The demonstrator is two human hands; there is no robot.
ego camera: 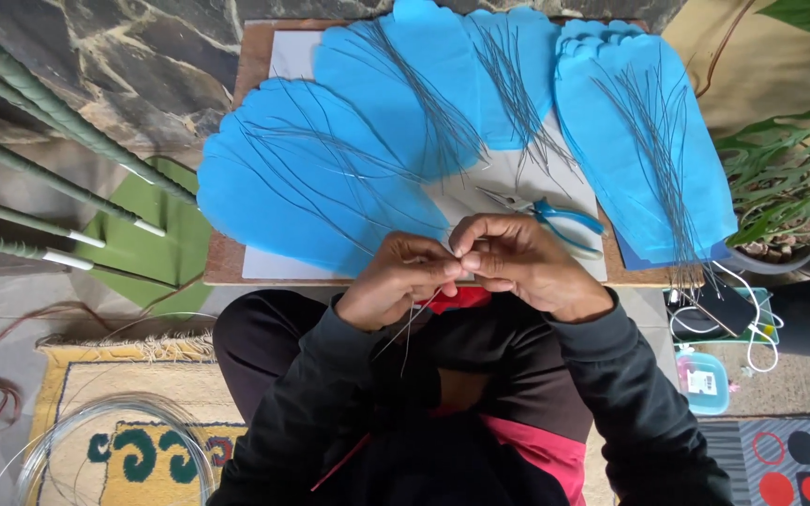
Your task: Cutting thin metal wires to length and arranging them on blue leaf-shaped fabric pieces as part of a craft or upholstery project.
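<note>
Fingers (461,255) of the left hand (396,281) and right hand (527,267) are pinching thin grey wire strands (412,323) together, beside blue-handled pliers (560,220) lying on the counter (227,262)

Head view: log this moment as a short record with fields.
Left hand: pinches thin wires that hang toward the lap
Right hand: fingertips meet the left hand on the same wires
Board: holds blue petal-shaped sheets with wire bundles lying on them
Pliers: blue-handled, on the board beyond the right hand
Left of board: green-wrapped rods
</note>
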